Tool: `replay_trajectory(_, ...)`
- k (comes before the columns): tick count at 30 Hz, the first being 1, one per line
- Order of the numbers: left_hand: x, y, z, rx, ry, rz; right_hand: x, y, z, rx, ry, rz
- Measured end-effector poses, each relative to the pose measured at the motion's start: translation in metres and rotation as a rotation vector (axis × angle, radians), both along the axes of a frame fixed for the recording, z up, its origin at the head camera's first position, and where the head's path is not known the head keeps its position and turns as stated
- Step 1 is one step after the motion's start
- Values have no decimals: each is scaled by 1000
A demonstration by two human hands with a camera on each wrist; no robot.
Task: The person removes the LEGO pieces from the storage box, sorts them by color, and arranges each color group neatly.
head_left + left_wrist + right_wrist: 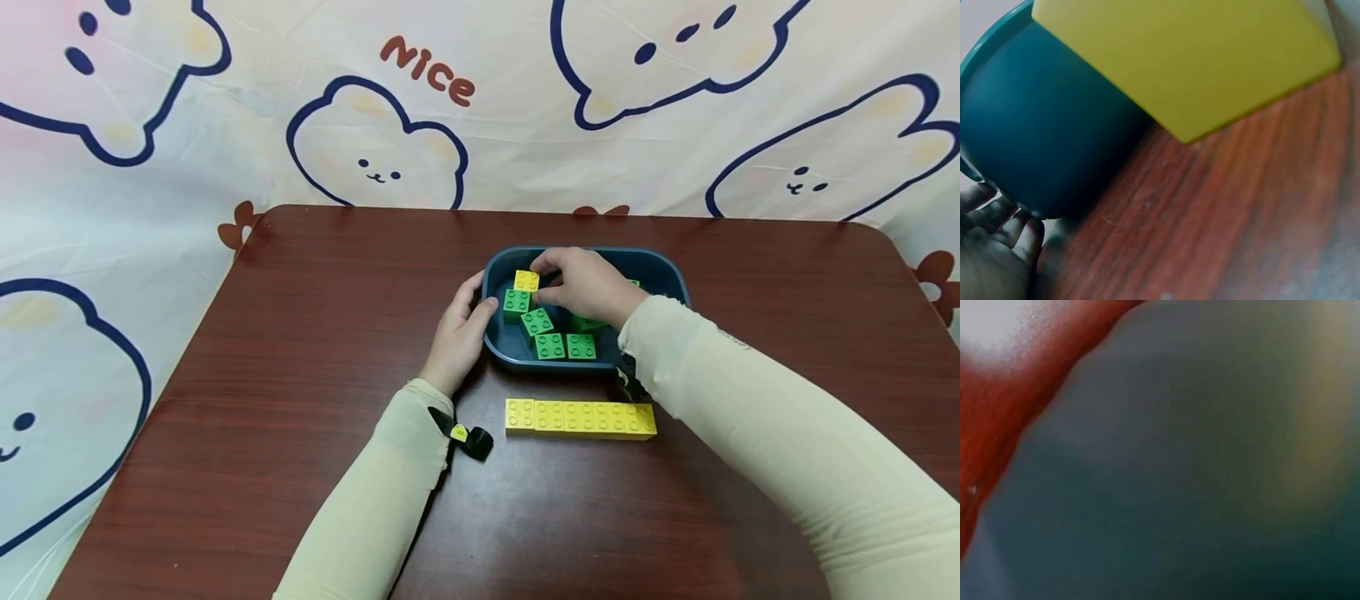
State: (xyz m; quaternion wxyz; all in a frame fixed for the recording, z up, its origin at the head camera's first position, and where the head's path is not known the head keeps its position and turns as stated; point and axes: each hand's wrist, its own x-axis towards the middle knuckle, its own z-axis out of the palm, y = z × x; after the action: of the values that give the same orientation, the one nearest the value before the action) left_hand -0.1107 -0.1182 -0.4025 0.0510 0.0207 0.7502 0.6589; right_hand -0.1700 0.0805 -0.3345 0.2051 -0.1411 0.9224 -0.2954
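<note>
A dark blue plastic tray [517,362] stands on the table with several green bricks [550,347] in it. My left hand [454,337] holds the tray's left end, thumb at the rim and fingers along the outer wall. Inside the tray, my right hand [585,283] has thumb and forefinger at the right edge of a small yellow brick [527,281], pinching it beside a green brick [517,302]. In front of the tray lies a straight row of yellow bricks [581,418]. The right wrist view is too blurred to show the fingertips.
The brown wooden table [337,317] has rounded far corners. Behind it hangs a white cloth [517,167] with cartoon bears. A black wrist strap [474,442] with its camera is on the left sleeve, left of the yellow row.
</note>
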Motion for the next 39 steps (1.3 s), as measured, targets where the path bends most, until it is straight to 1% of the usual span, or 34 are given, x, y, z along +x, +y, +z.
replay_trajectory(6, 1, 2, 0, 6, 3, -8, 3, 2, 1, 16, 20, -15)
replay_trajectory(12, 1, 2, 0, -12, 4, 9, 4, 5, 2, 20, 50, -13)
replay_trajectory(17, 1, 2, -1, -10, 4, 9, 5, 10, 6, 17, 49, -23)
replay_trajectory(23, 1, 2, -1, 1, 13, 9, 9, 18, 20, -11, 67, -42)
replay_trajectory(29, 1, 0, 0, 0, 8, 4, 17, 27, 37, -28, 70, -72)
replay_trajectory(33, 0, 0, 0, 1, -1, 2, 23, 34, 43, -37, 84, -85)
replay_trajectory(39, -1, 0, -1, 0, -8, 3, 34, 44, 49, -57, 113, -79)
